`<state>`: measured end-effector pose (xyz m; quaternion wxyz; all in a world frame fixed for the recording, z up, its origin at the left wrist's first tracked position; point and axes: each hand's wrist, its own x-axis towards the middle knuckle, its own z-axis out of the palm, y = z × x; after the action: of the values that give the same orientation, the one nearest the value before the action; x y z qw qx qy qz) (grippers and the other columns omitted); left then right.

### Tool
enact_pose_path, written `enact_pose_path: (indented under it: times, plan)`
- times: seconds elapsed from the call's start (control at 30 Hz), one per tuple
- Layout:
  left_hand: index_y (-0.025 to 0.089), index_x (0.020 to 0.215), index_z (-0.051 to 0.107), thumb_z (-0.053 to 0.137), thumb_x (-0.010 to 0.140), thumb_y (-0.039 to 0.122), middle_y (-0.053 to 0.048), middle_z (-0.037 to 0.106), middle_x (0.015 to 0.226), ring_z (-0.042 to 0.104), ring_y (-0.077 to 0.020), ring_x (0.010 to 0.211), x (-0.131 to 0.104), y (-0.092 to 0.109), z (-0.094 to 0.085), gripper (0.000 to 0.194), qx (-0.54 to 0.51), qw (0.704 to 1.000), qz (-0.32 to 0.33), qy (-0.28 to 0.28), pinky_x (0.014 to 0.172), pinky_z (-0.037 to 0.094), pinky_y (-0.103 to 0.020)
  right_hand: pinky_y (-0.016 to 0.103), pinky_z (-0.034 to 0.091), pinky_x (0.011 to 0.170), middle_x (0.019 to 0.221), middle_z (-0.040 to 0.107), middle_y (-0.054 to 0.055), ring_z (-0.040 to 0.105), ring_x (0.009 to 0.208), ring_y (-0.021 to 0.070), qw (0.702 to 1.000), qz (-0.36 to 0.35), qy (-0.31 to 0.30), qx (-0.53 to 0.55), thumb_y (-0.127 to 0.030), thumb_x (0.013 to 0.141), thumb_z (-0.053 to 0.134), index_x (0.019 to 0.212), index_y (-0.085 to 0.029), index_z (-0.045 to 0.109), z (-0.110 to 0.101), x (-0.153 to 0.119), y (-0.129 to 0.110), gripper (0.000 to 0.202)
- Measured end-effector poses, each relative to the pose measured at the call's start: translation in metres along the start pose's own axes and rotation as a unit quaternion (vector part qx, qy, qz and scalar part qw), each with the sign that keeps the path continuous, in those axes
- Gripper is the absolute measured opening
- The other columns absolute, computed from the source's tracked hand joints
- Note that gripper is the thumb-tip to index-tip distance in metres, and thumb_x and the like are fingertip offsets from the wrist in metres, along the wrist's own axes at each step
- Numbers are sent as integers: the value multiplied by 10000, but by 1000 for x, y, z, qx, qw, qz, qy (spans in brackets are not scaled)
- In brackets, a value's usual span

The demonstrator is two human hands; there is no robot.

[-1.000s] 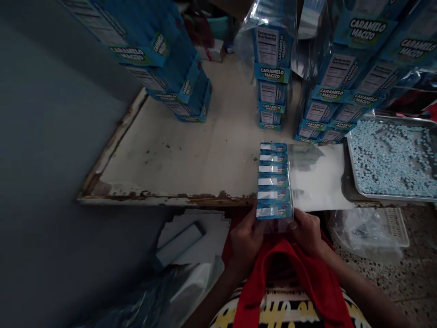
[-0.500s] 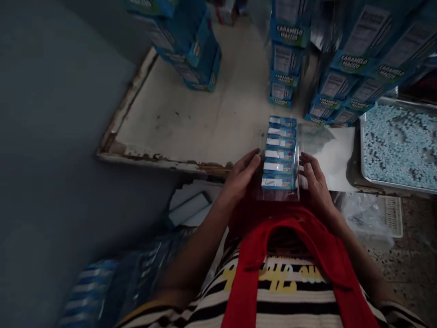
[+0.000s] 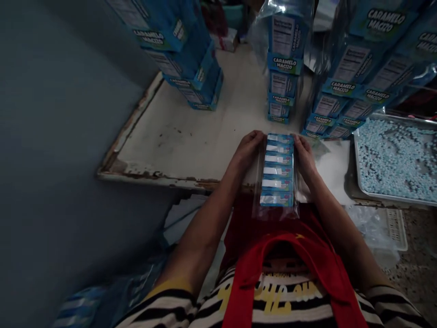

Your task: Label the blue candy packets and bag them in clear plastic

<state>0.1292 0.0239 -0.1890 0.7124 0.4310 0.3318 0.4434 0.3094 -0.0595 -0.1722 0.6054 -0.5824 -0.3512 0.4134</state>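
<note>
A clear plastic bag (image 3: 256,200) lies at the table's front edge, its near end hanging over toward the red apron. Inside it is a row of several small blue candy boxes (image 3: 276,171) with white panels. My left hand (image 3: 251,145) pinches the bag's far left corner, fingers closed. Opposite it, my right hand (image 3: 304,152) has its fingers closed on the far right edge of the bag, beside the topmost box. The exact fingertip contact is partly hidden on both sides.
Blue "Caramelo Macizo" boxes stand in a left stack (image 3: 201,86), a bagged middle stack (image 3: 282,84) and right stacks (image 3: 341,100). A metal tray (image 3: 357,166) of light blue pellets sits at right. The worn white table (image 3: 177,141) meets a wall at left.
Both my hands have moved from the sides of the bag up to its far corners and closed there. The view has tilted slightly, so the stacks appear lower.
</note>
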Motion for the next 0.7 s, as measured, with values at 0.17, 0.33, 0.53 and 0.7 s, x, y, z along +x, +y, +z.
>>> enact_pose_path:
  times: [0.17, 0.33, 0.53, 0.7]
  plan:
    - [186, 787, 671, 854, 828, 616, 5, 624, 733, 554, -141, 656, 2, 3, 1, 469, 5, 998, -40, -56, 665, 438, -265, 287, 525, 699, 718, 625, -51, 673, 755, 132, 999, 10, -20, 47, -792, 869, 670, 798, -271, 562, 9, 8, -2, 537]
    - [218, 788, 552, 861, 842, 562, 40, 549, 710, 512, -123, 622, -4, 6, 16, 466, -31, 999, -31, 1, 651, 444, -253, 311, 508, 634, 700, 549, -56, 557, 657, 147, 994, 22, 26, 104, -752, 826, 754, 803, -277, 513, 20, 5, -2, 534]
    - [228, 812, 507, 794, 900, 549, 51, 490, 694, 450, -110, 606, -17, 8, 33, 440, -17, 998, -24, 54, 615, 440, -227, 278, 486, 640, 672, 480, -67, 482, 632, 125, 994, 11, 51, 94, -730, 896, 705, 782, -276, 452, 29, -1, -6, 532]
    - [220, 787, 518, 761, 912, 547, 47, 508, 693, 467, -108, 608, -10, 1, 39, 426, 10, 997, -7, 81, 616, 449, -230, 270, 476, 632, 681, 460, -71, 458, 623, 122, 995, 26, 53, 84, -766, 873, 690, 797, -277, 461, 34, 0, -5, 545]
